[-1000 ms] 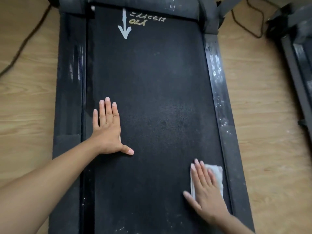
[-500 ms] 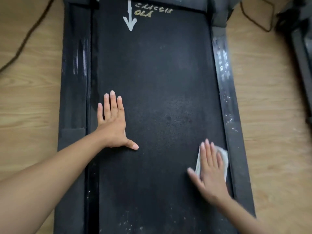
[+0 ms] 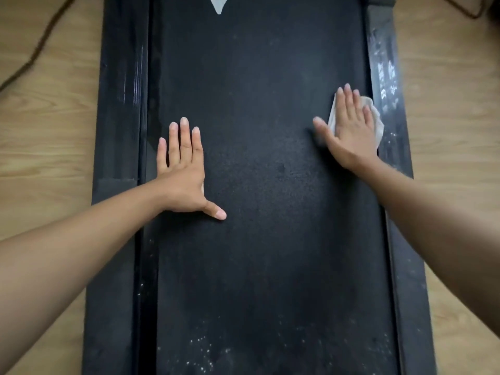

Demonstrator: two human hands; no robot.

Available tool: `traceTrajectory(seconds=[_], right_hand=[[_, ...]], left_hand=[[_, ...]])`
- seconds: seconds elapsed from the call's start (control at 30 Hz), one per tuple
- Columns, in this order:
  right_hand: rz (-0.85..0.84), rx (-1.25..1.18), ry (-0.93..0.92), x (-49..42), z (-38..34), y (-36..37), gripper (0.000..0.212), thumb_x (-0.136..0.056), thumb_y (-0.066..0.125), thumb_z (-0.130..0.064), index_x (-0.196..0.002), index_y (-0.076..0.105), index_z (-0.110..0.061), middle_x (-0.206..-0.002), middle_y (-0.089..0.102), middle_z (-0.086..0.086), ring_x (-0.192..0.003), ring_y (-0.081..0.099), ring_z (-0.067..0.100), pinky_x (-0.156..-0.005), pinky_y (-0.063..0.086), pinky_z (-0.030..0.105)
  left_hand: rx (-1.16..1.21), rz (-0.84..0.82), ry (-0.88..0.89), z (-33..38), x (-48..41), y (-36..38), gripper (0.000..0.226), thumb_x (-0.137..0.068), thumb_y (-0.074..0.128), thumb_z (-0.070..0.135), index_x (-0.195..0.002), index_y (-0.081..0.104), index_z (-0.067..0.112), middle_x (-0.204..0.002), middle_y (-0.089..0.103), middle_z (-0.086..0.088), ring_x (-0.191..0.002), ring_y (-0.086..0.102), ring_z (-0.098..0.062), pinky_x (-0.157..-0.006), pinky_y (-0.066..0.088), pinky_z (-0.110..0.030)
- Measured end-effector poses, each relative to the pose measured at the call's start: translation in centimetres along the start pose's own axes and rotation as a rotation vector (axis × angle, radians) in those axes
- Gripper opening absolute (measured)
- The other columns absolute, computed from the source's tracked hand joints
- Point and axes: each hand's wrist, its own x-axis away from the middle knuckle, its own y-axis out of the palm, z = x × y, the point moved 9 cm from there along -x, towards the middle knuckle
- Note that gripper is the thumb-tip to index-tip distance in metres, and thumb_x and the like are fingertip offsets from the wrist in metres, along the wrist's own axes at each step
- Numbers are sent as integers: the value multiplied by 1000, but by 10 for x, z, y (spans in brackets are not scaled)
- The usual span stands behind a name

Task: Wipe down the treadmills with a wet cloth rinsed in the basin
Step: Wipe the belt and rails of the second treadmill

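Observation:
A black treadmill belt [image 3: 259, 131] fills the middle of the head view, with a white arrow tip at its far end. My right hand [image 3: 349, 131] lies flat on a white cloth [image 3: 377, 123] and presses it onto the belt beside the right side rail [image 3: 389, 77]. Most of the cloth is hidden under the palm. My left hand [image 3: 184, 171] rests flat on the belt near its left edge, fingers spread, holding nothing. White specks dot the near end of the belt and the right rail.
Light wooden floor [image 3: 48, 131] lies on both sides of the treadmill. A dark cable [image 3: 32, 55] runs across the floor at the far left. Another cable loop [image 3: 470, 12] shows at the top right corner. The left side rail [image 3: 119, 104] is black.
My right hand has slid the cloth forward along the belt's right edge, away from me. The view has moved closer over the belt. My left hand has stayed planted.

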Motion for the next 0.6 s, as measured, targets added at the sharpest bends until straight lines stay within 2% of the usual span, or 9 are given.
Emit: traceTrajectory(seconds=[0.13, 0.23, 0.33, 0.4, 0.47, 0.5, 0.53, 0.6], right_hand=[[-97, 6, 14, 190, 12, 37, 96, -100, 23, -77, -169, -2, -15, -177, -9, 2, -163, -9, 21, -132, 8, 52], [-200, -36, -21, 316, 7, 63, 94, -103, 24, -72, -168, -2, -11, -177, -10, 6, -164, -6, 27, -129, 9, 54], [-214, -25, -29, 330, 10, 69, 87, -106, 20, -69, -169, -5, -13, -177, -11, 4, -164, -9, 23, -129, 2, 47], [-244, -49, -83, 322, 15, 59, 78, -109, 27, -60, -169, -3, -21, -177, -12, -5, -163, -10, 15, -130, -3, 36], [-249, -70, -144, 317, 34, 47, 71, -110, 47, -35, -169, 10, -26, -176, 4, -12, -162, 8, 10, -128, 5, 25], [-237, -46, -123, 310, 45, 41, 75, -106, 57, -23, -169, 15, -27, -173, 18, -11, -157, 21, 12, -126, 13, 26], [-216, -4, -82, 301, 57, 36, 78, -101, 65, -19, -166, 22, -28, -165, 34, -6, -149, 35, 19, -122, 24, 32], [-207, 63, 12, 284, 69, 28, 70, -95, 75, -26, -154, 38, -29, -138, 56, 0, -129, 52, 27, -109, 39, 41]], left_hand=[[-8, -5, 7, 2, 1, -1, 184, -39, 75, 94, -142, -51, 9, -141, -65, -12, -133, -59, -31, -118, -28, -54], [-23, -1, -12, 2, 5, -5, 185, -37, 74, 95, -142, -51, 7, -141, -65, -14, -133, -59, -32, -119, -26, -56], [-18, 12, -7, 3, 8, -7, 185, -37, 75, 95, -142, -50, 7, -141, -65, -14, -132, -59, -33, -119, -26, -56], [-10, 22, 1, 4, 9, -8, 185, -38, 75, 94, -142, -50, 6, -141, -64, -14, -132, -59, -33, -119, -25, -56], [-8, 35, -7, 3, 10, -9, 185, -38, 76, 93, -143, -49, 6, -142, -63, -14, -133, -58, -33, -119, -25, -56], [-7, 43, -11, 2, 10, -10, 185, -38, 77, 93, -143, -49, 6, -143, -62, -15, -134, -57, -33, -120, -25, -56], [-3, 49, -11, 1, 11, -10, 186, -38, 77, 93, -144, -48, 6, -144, -61, -15, -134, -57, -33, -120, -25, -55], [-14, 67, -12, 0, 14, -12, 185, -37, 77, 93, -146, -45, 7, -148, -59, -14, -137, -54, -32, -122, -23, -54]])
